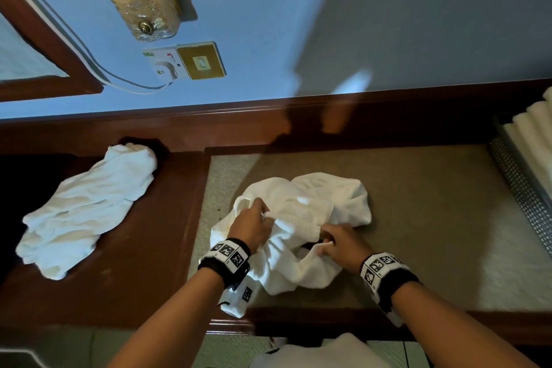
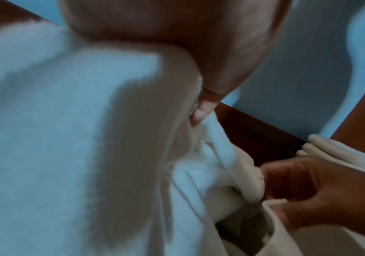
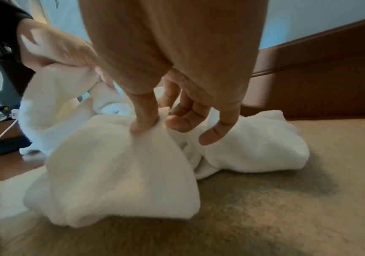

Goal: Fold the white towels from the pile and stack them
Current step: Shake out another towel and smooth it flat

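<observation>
Both hands pinch the crumpled towel (image 1: pixel 301 218) on the tabletop (image 1: pixel 418 218): right hand (image 1: pixel 340 243) at a near edge, left hand (image 1: pixel 249 225) farther in. Best find two adjoining corners and spread it flat; the pile (image 1: pixel 86 209) waits far left.

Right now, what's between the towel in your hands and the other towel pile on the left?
Only bare brown wood. The head view shows it between the crumpled towel on the beige mat and the towel pile.

Both hands pinch crumpled white towel (image 1: pixel 301 218) mid-table: left hand (image 1: pixel 249 225), right hand (image 1: pixel 340 243). Towel pile (image 1: pixel 86 209) at table's left edge (image 1: pixel 167 248).
</observation>
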{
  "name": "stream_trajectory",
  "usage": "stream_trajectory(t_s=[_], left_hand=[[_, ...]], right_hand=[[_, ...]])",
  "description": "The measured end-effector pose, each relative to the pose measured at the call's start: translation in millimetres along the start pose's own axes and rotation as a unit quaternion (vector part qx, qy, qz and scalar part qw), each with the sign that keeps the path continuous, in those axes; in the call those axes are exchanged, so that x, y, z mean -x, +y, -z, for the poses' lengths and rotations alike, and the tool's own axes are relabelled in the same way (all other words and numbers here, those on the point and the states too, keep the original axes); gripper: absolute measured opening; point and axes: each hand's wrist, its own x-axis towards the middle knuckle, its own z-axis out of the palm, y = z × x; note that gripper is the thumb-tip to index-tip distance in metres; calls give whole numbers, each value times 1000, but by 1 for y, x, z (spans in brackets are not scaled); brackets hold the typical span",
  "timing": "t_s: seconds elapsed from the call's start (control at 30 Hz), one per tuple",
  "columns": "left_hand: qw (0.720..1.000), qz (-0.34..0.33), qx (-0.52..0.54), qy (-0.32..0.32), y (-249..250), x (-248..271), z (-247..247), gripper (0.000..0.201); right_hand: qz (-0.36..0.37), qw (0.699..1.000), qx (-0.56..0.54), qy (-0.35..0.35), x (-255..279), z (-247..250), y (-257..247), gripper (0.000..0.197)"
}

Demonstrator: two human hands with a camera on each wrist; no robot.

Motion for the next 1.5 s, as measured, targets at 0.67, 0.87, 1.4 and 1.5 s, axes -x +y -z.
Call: stream_trajectory(t_s=[0.67,0.87,1.4,1.5], left_hand=[[951,-307,19,7,47,7,-2,19],[961,-206,171,62,45,-2,-7,12],[958,-276,69,33,54,10,8,36],[957,-281,63,24,57,13,13,30]], right_hand=[[153,975,-55,149,15,50,-41,16],[194,958,-60,201,23,49,-45,32],[257,935,-50,237,23,56,-68,20],[280,933,-28,227,19,57,-69,27]])
